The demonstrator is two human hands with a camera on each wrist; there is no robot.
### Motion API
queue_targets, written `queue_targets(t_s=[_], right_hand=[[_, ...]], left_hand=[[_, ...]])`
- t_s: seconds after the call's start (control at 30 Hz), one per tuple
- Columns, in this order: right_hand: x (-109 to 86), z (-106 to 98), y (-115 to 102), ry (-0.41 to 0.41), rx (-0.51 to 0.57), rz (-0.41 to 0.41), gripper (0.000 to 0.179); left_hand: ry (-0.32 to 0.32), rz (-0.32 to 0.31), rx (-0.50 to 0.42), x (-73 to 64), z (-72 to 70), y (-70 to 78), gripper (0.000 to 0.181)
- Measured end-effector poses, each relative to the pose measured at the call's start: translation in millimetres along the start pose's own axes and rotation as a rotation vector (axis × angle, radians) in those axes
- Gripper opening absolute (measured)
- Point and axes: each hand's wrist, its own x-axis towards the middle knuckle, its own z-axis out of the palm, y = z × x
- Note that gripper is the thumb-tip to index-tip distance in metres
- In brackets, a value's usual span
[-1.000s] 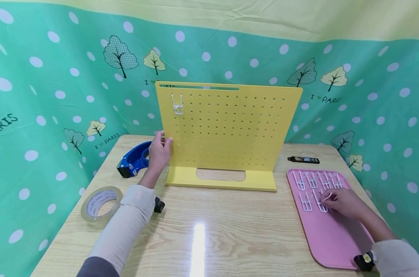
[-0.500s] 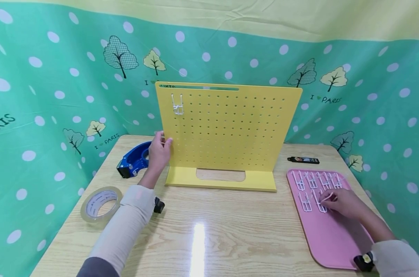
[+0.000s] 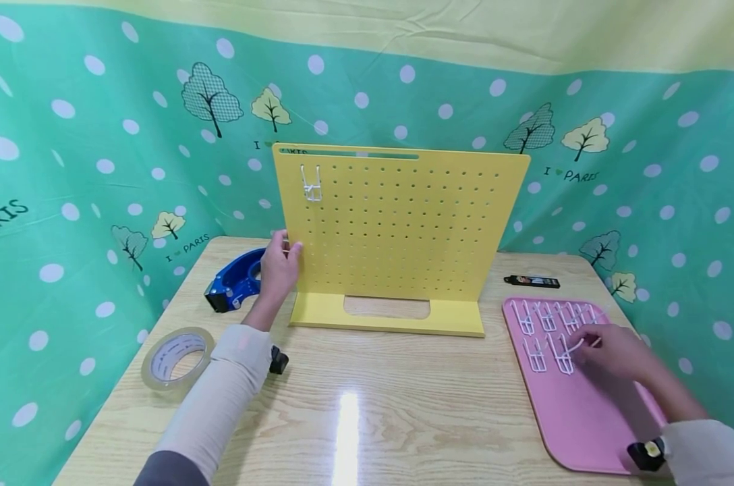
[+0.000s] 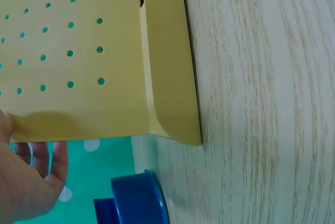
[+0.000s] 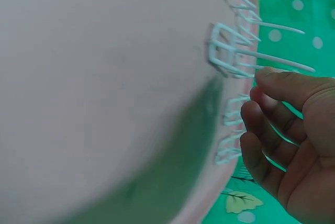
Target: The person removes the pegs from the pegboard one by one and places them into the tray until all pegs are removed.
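A yellow pegboard (image 3: pixel 391 223) stands upright on its base. My left hand (image 3: pixel 280 264) grips its left edge, thumb on the front face and fingers behind it, as the left wrist view shows. One white wire hook (image 3: pixel 312 183) hangs in the board's upper left. At the right, several white wire hooks (image 3: pixel 547 316) lie in rows on a pink tray (image 3: pixel 585 425). My right hand (image 3: pixel 610 349) is over the second row, thumb and fingers curled at a prong of the rightmost white wire hook (image 5: pixel 222 48) there. The hook's frame rests on the tray, its prongs pointing up.
A blue tape dispenser (image 3: pixel 230 280) sits left of the board, with a roll of clear tape (image 3: pixel 179 358) nearer. A small black packet (image 3: pixel 532 281) lies behind the tray. A patterned green curtain (image 3: pixel 403 101) surrounds the wooden table (image 3: pixel 415 398).
My right hand has shifted slightly to the right at the second-row hook, which stays nearly in place. My left hand and the pegboard have not moved.
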Motion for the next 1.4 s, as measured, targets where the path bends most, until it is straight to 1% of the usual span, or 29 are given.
queue_targets(t_s=[0.07, 0.2, 0.33, 0.53, 0.67, 0.93, 1.13, 1.2, 1.33, 1.4], right_hand=[[1.4, -7, -1, 0.029, 0.000, -0.016, 0.013], [6.9, -21, -4, 0.049, 0.020, -0.039, 0.012], [14.7, -34, -12, 0.073, 0.013, -0.045, 0.017], [25.5, -48, -34, 0.119, -0.013, -0.071, 0.016], [32.6, -54, -52, 0.120, -0.016, -0.069, 0.019], [45.9, -58, -89, 0.132, -0.001, -0.097, 0.020], [60.3, -56, -115, 0.187, -0.002, -0.135, 0.016], [65.3, -56, -124, 0.182, 0.013, -0.129, 0.018], [74.3, -56, -145, 0.144, 0.073, -0.110, 0.022], [78.6, -56, -157, 0.152, 0.083, -0.131, 0.022]], left_hand=[[0.002, 0.005, -0.005, 0.2, 0.0, -0.8, 0.030], [0.005, 0.011, -0.002, -0.1, 0.2, -1.8, 0.031], [0.008, 0.008, 0.001, -0.2, 0.6, -2.1, 0.031], [0.003, 0.005, 0.003, 0.7, 1.4, -2.3, 0.032], [-0.004, 0.008, 0.009, 0.7, 1.3, -1.5, 0.033], [-0.007, 0.004, 0.006, 1.7, 0.0, -0.5, 0.033], [-0.005, 0.008, 0.008, 1.6, -0.7, -1.3, 0.033], [-0.001, 0.009, 0.008, 1.2, -0.8, -1.4, 0.033], [0.008, 0.013, 0.008, 0.6, -1.0, -1.6, 0.032], [0.011, 0.015, 0.008, 0.4, -1.3, -1.4, 0.032]])
